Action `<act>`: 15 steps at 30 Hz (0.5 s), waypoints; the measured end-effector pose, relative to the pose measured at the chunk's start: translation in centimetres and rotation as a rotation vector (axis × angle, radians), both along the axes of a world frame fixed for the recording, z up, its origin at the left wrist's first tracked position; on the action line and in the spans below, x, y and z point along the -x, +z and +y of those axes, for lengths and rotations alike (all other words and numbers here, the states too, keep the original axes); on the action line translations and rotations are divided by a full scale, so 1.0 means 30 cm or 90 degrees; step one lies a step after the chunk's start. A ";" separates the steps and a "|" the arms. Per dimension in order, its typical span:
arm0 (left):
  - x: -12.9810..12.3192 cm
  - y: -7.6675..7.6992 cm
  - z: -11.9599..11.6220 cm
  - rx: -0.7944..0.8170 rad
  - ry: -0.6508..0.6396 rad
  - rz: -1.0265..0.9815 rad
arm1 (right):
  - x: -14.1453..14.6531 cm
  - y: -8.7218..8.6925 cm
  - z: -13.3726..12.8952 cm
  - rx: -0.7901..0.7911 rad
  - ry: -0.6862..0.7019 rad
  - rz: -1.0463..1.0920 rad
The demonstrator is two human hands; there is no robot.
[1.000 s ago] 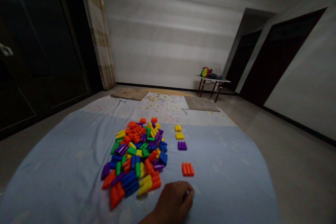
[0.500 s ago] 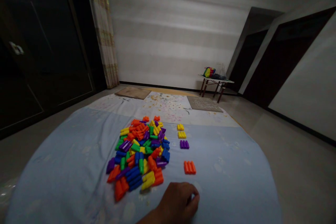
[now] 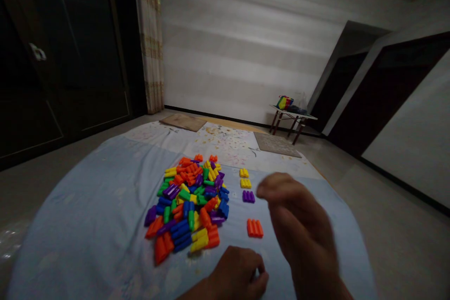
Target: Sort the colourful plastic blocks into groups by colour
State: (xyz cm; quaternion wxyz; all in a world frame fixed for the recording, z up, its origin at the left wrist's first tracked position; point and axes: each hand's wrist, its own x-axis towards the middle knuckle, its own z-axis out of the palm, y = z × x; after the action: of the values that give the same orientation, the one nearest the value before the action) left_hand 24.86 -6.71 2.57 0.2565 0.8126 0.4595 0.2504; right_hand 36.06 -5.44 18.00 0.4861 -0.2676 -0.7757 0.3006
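Note:
A pile of red-orange, yellow, green, blue and purple plastic blocks lies on the light blue cloth. Right of it, a loose column holds two yellow blocks, a purple block and a nearer orange block. My left hand rests on the cloth below the orange block, fingers curled; whether anything is inside is hidden. Raised right of the column is my right hand, slightly blurred, its fingertips near the purple block and bent toward the thumb. I cannot make out anything in it.
Two mats, one brown and one grey-brown, lie at the far end of the cloth. A small table with a colourful bag stands by the wall. Clear plastic shows at the left edge.
My right hand has come into view on the right, beside the column of blocks. My left hand stays in nearly the same place. The camera view has tilted slightly.

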 end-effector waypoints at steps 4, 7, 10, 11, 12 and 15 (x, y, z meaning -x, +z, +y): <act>-0.011 -0.005 0.004 -0.025 0.022 0.080 | 0.162 -0.128 0.200 0.039 0.003 -0.212; -0.013 -0.009 0.008 -0.059 -0.001 0.108 | 0.191 -0.270 0.270 0.015 0.037 -0.428; -0.008 -0.010 0.010 -0.084 -0.023 0.109 | 0.187 -0.348 0.288 -0.005 0.054 -0.542; -0.006 -0.010 0.010 -0.088 -0.026 0.109 | 0.186 -0.359 0.289 -0.009 0.053 -0.565; -0.004 -0.010 0.010 -0.089 -0.029 0.105 | 0.187 -0.366 0.290 -0.013 0.053 -0.583; -0.001 -0.008 0.009 -0.079 -0.033 0.089 | 0.186 -0.370 0.290 -0.017 0.048 -0.585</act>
State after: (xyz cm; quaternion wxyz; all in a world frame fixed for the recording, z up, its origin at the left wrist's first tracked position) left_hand 24.91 -6.44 2.34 0.1795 0.8539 0.4391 0.2142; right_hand 30.47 3.26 6.92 0.0842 -0.3386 -0.9237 0.1581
